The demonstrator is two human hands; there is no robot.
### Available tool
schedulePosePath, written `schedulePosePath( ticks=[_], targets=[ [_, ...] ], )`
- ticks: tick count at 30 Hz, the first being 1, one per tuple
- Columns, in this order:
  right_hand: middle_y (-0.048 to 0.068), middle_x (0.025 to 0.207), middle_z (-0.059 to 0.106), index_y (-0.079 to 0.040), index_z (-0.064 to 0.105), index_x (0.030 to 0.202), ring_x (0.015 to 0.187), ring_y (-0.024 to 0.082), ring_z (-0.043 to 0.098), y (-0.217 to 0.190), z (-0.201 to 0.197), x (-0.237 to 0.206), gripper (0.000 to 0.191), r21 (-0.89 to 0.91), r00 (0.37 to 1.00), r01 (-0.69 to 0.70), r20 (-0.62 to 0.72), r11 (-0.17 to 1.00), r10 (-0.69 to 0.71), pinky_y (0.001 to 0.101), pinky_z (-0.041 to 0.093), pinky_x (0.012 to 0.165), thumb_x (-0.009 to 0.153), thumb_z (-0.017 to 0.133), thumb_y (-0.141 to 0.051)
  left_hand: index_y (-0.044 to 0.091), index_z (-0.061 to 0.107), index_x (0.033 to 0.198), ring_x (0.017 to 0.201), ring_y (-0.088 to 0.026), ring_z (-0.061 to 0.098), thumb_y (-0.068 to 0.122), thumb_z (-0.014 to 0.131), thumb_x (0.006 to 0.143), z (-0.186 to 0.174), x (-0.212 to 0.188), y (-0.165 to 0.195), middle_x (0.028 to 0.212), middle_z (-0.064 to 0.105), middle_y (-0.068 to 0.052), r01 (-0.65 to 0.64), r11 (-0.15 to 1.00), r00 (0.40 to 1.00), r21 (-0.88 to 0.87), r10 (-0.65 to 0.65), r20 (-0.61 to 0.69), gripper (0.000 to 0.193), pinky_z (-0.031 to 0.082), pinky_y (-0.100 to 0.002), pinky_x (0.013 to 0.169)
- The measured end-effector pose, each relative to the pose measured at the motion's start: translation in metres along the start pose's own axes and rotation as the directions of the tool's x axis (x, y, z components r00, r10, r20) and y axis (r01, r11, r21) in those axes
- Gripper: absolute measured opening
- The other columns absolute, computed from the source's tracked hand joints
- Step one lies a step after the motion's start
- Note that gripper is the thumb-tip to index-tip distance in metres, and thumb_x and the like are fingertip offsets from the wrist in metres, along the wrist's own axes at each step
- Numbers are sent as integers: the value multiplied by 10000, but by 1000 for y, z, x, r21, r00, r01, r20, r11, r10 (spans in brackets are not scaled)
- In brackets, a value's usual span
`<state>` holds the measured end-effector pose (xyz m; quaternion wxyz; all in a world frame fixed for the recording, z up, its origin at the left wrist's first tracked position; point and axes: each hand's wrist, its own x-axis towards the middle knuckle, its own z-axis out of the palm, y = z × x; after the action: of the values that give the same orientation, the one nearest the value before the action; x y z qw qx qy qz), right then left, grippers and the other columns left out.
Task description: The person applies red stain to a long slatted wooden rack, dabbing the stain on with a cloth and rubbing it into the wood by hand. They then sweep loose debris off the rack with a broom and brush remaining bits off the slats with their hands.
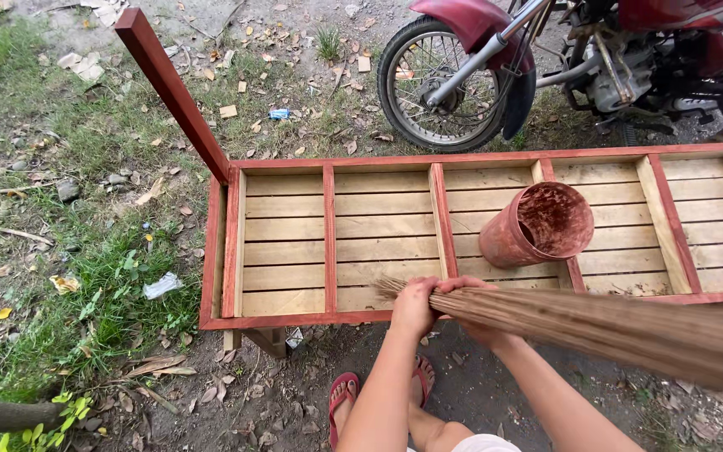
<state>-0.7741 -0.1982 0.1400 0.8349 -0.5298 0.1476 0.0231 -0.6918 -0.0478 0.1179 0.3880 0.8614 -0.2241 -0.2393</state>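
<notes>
Both grips were clamped on the stick broom (596, 322): left hand (414, 303) and right hand (472, 311) side by side near its bound end, over the near rail of the wooden bench frame (328, 243). Judged step: sweeping the slats, stroke mid-way. Next move seemed to call for a firm two-handed hold and clearance from the red bucket (537, 224), which lay tilted on the frame, right of the hands. Motorcycle (546, 59) stood beyond the frame.

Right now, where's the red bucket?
The bucket stands on the wooden frame's slats, right of centre in the head view, just beyond the broom gripped by both hands, with the motorcycle wheel behind it.
</notes>
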Motion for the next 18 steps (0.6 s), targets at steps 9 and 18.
schedulePosePath(
  ticks=[9,18],
  targets=[
    [39,1026,722,-100,630,1067,976,138,692,-89,71,29,406,-382,910,293,-170,877,-378,313,596,895,736,866,-100,121,692,1149,988,-362,691,279,846,807,-32,17,-11,1056,720,-146,-8,999,983,-52,-2,-183,407,551,-461,846],
    [63,742,738,-55,695,802,677,179,711,-74,63,79,187,-802,870,29,-273,597,-410,337,572,656,782,785,-218,86,495,1434,1226,-377,576,262,869,753,-37,17,-12,1327,572,-204,75,992,992,-99,-85,-92,797,475,-438,1037]
  ],
)
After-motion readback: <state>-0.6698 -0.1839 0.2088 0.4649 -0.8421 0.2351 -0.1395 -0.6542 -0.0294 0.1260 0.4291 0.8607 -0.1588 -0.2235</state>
